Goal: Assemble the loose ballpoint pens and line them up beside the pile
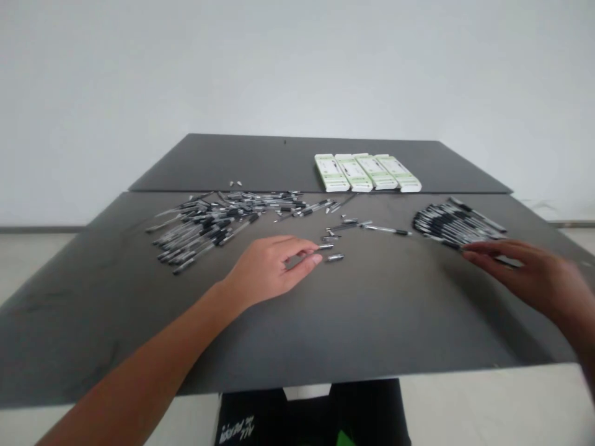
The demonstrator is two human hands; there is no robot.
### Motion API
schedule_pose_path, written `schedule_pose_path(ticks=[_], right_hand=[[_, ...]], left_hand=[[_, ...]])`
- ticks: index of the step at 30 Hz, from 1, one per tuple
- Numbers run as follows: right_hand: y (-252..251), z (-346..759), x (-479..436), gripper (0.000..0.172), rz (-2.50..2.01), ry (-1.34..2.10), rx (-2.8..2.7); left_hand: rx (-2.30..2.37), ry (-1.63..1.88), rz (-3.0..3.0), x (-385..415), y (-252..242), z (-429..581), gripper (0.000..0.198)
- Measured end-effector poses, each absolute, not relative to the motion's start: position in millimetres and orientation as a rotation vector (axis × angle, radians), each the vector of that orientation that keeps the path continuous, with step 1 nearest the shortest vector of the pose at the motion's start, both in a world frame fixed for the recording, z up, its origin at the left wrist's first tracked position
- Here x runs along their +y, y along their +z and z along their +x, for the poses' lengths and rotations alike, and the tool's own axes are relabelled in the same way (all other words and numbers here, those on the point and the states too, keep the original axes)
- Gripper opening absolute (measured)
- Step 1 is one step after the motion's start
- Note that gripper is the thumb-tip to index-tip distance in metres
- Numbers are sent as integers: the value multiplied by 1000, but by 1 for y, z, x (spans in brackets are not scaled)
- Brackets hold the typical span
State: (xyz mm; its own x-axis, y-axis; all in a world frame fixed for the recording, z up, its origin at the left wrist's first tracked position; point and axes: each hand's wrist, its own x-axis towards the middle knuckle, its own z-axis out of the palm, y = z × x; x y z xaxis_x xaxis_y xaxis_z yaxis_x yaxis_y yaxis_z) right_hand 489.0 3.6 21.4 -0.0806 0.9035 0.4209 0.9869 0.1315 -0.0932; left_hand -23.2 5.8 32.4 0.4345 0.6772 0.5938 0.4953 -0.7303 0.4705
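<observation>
My left hand (pixel 279 266) is over the middle of the table, thumb and index fingertip slightly apart. The index fingertip is at the near end of a small pen cap (pixel 326 246); whether it touches is hard to tell. A second cap (pixel 334 257) lies just in front of the thumb. At the right, my right hand (pixel 534 272) pinches a clear-barrelled pen with a black grip (pixel 449 243). This pen is at the near edge of a neat fan of similar pens (pixel 450 223), and part of it is hidden under the fingers.
A loose heap of pens (pixel 199 232) covers the table's left part. A single pen (pixel 385 230) and several caps (pixel 332 237) lie in the middle. Flat white-green boxes (pixel 367 172) stand in a row farther back. The dark table (pixel 297 347) meets a pale wall.
</observation>
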Motion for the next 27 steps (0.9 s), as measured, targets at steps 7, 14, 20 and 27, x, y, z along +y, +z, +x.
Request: schedule_pose_path(ticks=[7,14,20,27], right_hand=[[11,461,-3,31,-1812,-142,-2112],[8,468,11,35,-1782,-165,-2085],[5,471,15,30,-1757,-252,-2045],[2,466,15,19,-1702,-319,-2025]], left_hand=[[1110,967,2601,7,31,-23,24],[1135,926,2605,7,33,-25,27],[1099,964,2605,6,31,-24,23],[1043,1001,2622,3,29,-20,18]])
